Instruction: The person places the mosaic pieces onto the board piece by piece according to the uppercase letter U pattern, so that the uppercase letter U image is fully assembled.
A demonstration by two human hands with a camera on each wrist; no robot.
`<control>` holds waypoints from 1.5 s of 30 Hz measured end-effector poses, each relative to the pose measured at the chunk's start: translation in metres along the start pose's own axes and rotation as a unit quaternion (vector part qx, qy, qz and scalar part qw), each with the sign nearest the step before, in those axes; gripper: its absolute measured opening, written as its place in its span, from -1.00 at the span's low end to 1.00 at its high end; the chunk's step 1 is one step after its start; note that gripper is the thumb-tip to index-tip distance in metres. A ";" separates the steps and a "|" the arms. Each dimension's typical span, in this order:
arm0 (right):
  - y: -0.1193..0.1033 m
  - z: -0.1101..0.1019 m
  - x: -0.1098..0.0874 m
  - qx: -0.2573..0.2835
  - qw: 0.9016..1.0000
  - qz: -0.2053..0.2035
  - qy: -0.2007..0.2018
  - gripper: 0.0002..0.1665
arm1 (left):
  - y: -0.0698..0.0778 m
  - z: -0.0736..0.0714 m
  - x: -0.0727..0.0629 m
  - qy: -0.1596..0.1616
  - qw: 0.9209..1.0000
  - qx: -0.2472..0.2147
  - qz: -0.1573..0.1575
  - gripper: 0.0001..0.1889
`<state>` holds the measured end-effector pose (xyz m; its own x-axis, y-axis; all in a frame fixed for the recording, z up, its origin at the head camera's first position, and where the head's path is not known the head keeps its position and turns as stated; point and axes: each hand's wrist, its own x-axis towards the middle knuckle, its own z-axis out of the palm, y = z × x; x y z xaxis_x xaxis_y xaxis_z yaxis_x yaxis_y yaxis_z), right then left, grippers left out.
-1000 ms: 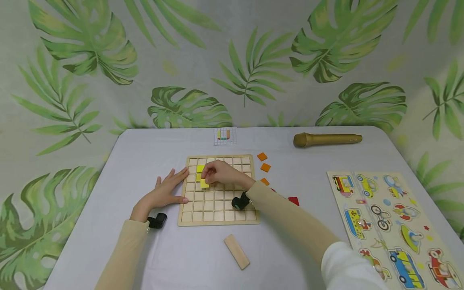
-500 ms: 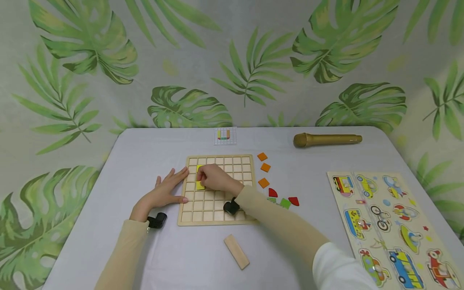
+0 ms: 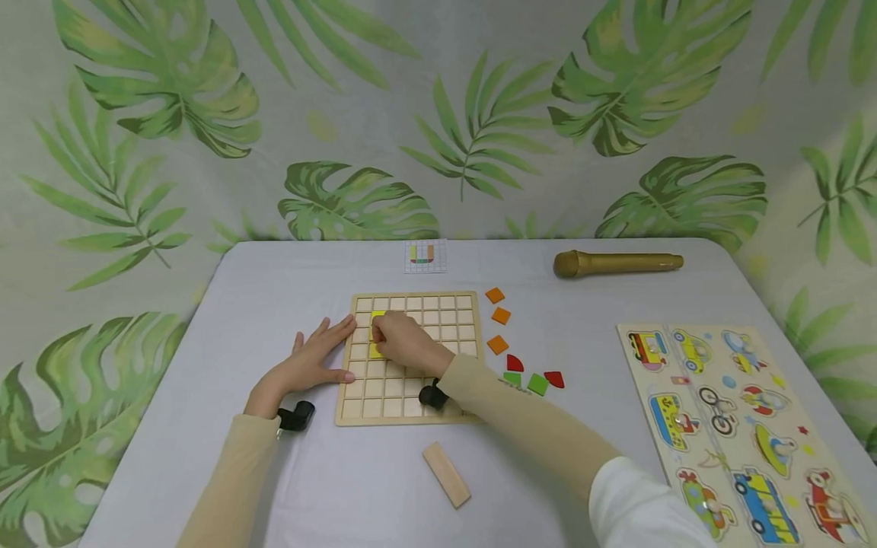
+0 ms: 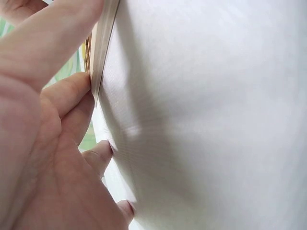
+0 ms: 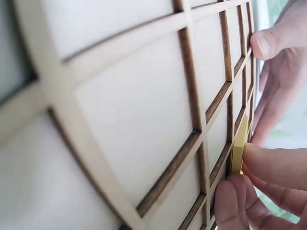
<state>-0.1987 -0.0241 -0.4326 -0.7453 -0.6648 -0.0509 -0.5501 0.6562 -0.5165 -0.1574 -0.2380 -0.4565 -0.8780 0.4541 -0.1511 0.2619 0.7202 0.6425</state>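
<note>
A wooden grid board (image 3: 399, 421) lies in the middle of the table. Spread fingers of my left hand (image 3: 308, 364) touch its left edge, thumb nearer me; the left wrist view shows fingertips against the board's side. Over the upper left cells is my right hand (image 3: 409, 342), fingers curled down onto a yellow square tile (image 5: 239, 146), which stands slightly proud of the grid. In the right wrist view the thumb (image 5: 261, 160) is against that tile, with a fingertip just below it. Yellow also shows above and below the right fingers in one column; the rest there is hidden.
Orange tiles (image 3: 501, 315), red quarter-rounds (image 3: 554, 379) and green tiles (image 3: 537, 383) lie right of the board. A pattern card (image 3: 425, 257) and a brown toy microphone (image 3: 619, 263) are behind. A wooden block (image 3: 447, 475) lies in front; a vehicle puzzle (image 3: 743, 388) is at right.
The right hand has moved slightly left and down over the board; the yellow tile it held tilted now lies in the yellow column. Green and red pieces are uncovered. The left hand has stayed.
</note>
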 end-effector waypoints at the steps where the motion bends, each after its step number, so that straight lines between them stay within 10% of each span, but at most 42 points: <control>1: 0.000 0.000 0.000 0.002 1.000 0.000 0.000 -0.92 | 0.000 -0.001 0.000 0.000 1.000 0.001 -0.001 0.01; 10: -0.001 0.002 0.002 0.003 1.000 -0.003 0.010 -0.83 | -0.001 -0.002 -0.001 -0.001 1.000 0.005 -0.004 0.01; 18: 0.024 -0.011 -0.010 0.160 0.987 0.020 0.004 -0.93 | 0.000 0.001 0.002 -0.001 1.000 0.010 -0.003 0.01; 31: 0.102 -0.066 -0.075 0.339 0.939 0.053 -0.019 -0.79 | 0.003 0.000 0.000 0.007 1.000 0.013 0.009 0.00; 45: 0.154 -0.084 -0.142 0.321 0.938 0.128 -0.011 -0.72 | 0.002 0.000 0.001 0.002 1.000 0.014 0.001 0.02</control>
<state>-0.2091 0.2016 -0.4331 -0.8099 -0.5266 -0.2584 -0.0081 0.4505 -0.8927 -0.1571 -0.2358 -0.4553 -0.8791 0.4536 -0.1466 0.2749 0.7337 0.6213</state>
